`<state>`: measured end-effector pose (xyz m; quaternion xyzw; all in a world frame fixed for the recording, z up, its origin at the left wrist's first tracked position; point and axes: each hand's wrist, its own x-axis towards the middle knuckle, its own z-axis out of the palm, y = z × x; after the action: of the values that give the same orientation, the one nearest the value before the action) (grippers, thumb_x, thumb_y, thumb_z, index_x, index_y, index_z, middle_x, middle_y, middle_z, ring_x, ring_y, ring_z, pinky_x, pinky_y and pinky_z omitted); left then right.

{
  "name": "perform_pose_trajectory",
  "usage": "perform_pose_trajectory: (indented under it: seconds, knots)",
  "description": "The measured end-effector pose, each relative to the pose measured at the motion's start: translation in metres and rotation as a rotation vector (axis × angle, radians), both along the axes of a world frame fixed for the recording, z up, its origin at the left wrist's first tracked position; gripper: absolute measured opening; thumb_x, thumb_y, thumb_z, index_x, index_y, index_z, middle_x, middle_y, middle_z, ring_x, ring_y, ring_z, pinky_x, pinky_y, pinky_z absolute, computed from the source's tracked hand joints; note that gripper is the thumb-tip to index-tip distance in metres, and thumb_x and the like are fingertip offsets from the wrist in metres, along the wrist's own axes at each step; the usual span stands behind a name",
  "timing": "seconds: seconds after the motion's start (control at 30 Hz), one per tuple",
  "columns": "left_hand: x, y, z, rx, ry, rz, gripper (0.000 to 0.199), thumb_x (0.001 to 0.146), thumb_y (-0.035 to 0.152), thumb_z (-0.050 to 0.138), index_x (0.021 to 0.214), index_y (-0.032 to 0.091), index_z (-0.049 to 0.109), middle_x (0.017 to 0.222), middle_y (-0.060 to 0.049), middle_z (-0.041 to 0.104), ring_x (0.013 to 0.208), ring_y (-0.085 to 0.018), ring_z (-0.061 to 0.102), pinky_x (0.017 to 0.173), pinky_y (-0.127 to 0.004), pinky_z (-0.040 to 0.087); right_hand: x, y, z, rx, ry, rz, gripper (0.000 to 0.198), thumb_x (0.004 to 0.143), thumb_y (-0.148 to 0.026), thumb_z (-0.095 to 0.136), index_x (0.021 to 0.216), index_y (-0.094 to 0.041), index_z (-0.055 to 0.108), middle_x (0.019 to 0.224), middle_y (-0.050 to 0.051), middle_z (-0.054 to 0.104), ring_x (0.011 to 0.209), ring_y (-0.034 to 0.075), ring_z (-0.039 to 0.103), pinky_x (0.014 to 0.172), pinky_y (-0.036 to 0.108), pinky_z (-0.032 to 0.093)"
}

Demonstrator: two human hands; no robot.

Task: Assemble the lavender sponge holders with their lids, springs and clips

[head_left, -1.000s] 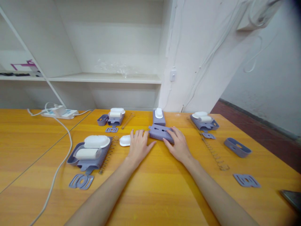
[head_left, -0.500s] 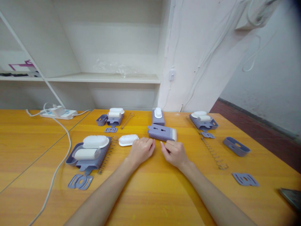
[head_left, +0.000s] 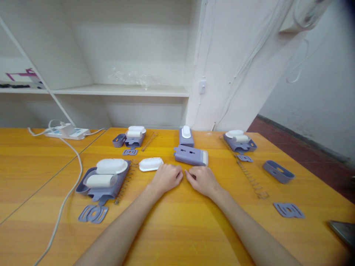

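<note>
My left hand [head_left: 168, 178] rests on the table in a loose fist, just right of a white oval bristled piece [head_left: 151, 164]. Facing it, my right hand [head_left: 202, 180] is curled closed too, with its thumb close to the left one. I see nothing held in either. Just beyond them lies a purple-grey plastic housing [head_left: 190, 155] with two dark slots and a pale right end. A second purple-grey housing [head_left: 186, 141] with a white oval piece [head_left: 186, 131] on it stands behind.
On the left sits a stack of purple-grey parts [head_left: 108, 193] with a white roller [head_left: 100, 180], beside a metal spring [head_left: 123, 186]. On the right are an oval ring [head_left: 278, 172], a flat slotted plate [head_left: 288, 210] and a long spring [head_left: 249, 179]. A white cable [head_left: 77, 168] crosses the left side.
My right hand has shifted slightly left, towards my left hand, and its thumb is more tucked in. The parts on the table lie as before.
</note>
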<state>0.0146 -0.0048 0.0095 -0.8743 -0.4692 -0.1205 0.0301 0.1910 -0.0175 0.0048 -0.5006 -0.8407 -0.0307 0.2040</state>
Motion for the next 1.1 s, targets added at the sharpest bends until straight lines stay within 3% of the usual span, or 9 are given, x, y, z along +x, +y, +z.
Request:
perform_pose_trajectory:
  seconds: [0.13, 0.33, 0.4, 0.5, 0.67, 0.8, 0.97, 1.1]
  knots:
    - [0.002, -0.002, 0.002, 0.083, -0.045, 0.043, 0.028, 0.089, 0.028, 0.036, 0.074, 0.020, 0.059, 0.071, -0.005, 0.064, 0.066, -0.018, 0.058, 0.057, -0.028, 0.036, 0.000, 0.000, 0.000, 0.004, -0.017, -0.013, 0.037, 0.089, -0.029, 0.043, 0.058, -0.021, 0.059, 0.060, 0.000, 0.065, 0.056, 0.014, 0.058, 0.054, 0.027, 0.029]
    - [0.004, -0.005, 0.010, 0.395, -0.143, 0.370, 0.020, 0.085, 0.030, 0.042, 0.088, 0.017, 0.057, 0.100, -0.013, 0.056, 0.094, -0.027, 0.050, 0.079, -0.041, 0.039, -0.001, 0.000, 0.001, 0.009, -0.025, -0.009, 0.036, 0.089, -0.029, 0.043, 0.058, -0.021, 0.059, 0.060, 0.000, 0.065, 0.057, 0.014, 0.058, 0.053, 0.027, 0.028]
    - [0.003, -0.004, 0.009, 0.404, -0.132, 0.473, 0.024, 0.081, 0.030, 0.046, 0.098, 0.016, 0.055, 0.110, -0.016, 0.052, 0.101, -0.031, 0.047, 0.086, -0.050, 0.035, -0.001, -0.001, 0.001, 0.010, -0.024, -0.009, 0.036, 0.089, -0.029, 0.043, 0.057, -0.021, 0.059, 0.060, 0.000, 0.065, 0.056, 0.014, 0.058, 0.053, 0.027, 0.028]
    - [0.001, -0.003, 0.004, 0.342, -0.107, 0.556, 0.032, 0.077, 0.028, 0.048, 0.105, 0.014, 0.053, 0.104, -0.016, 0.053, 0.098, -0.033, 0.047, 0.092, -0.058, 0.027, 0.000, -0.001, 0.001, 0.009, -0.023, -0.009, 0.037, 0.089, -0.029, 0.043, 0.057, -0.021, 0.058, 0.059, 0.000, 0.064, 0.056, 0.014, 0.057, 0.053, 0.027, 0.028]
    - [-0.001, 0.000, -0.001, 0.261, -0.071, 0.501, 0.023, 0.075, 0.024, 0.048, 0.095, 0.015, 0.053, 0.091, -0.013, 0.053, 0.092, -0.030, 0.047, 0.087, -0.052, 0.030, 0.000, -0.001, 0.001, 0.009, -0.005, -0.005, 0.036, 0.090, -0.030, 0.043, 0.057, -0.021, 0.057, 0.060, 0.000, 0.063, 0.056, 0.013, 0.056, 0.053, 0.027, 0.028]
    - [-0.001, 0.002, 0.000, 0.257, -0.049, 0.417, 0.026, 0.076, 0.017, 0.048, 0.101, 0.016, 0.051, 0.092, -0.011, 0.053, 0.090, -0.027, 0.048, 0.079, -0.043, 0.035, 0.000, -0.001, 0.002, 0.040, 0.051, 0.015, 0.034, 0.090, -0.029, 0.042, 0.061, -0.020, 0.056, 0.063, 0.000, 0.061, 0.058, 0.012, 0.054, 0.056, 0.026, 0.031]
    - [0.002, 0.004, 0.000, 0.304, -0.071, 0.269, 0.028, 0.086, 0.014, 0.038, 0.112, 0.019, 0.048, 0.097, -0.010, 0.054, 0.088, -0.024, 0.050, 0.075, -0.038, 0.037, 0.001, -0.002, 0.000, 0.167, 0.170, 0.004, 0.029, 0.090, -0.029, 0.042, 0.067, -0.019, 0.058, 0.069, 0.003, 0.057, 0.065, 0.013, 0.052, 0.062, 0.025, 0.037]
    - [0.002, 0.005, -0.001, 0.354, -0.189, 0.159, 0.024, 0.091, 0.021, 0.035, 0.110, 0.019, 0.049, 0.103, -0.010, 0.054, 0.092, -0.023, 0.051, 0.080, -0.036, 0.041, 0.002, -0.002, 0.003, 0.275, 0.241, -0.061, 0.020, 0.087, -0.028, 0.046, 0.079, -0.018, 0.062, 0.081, 0.007, 0.058, 0.082, 0.018, 0.053, 0.077, 0.030, 0.042]
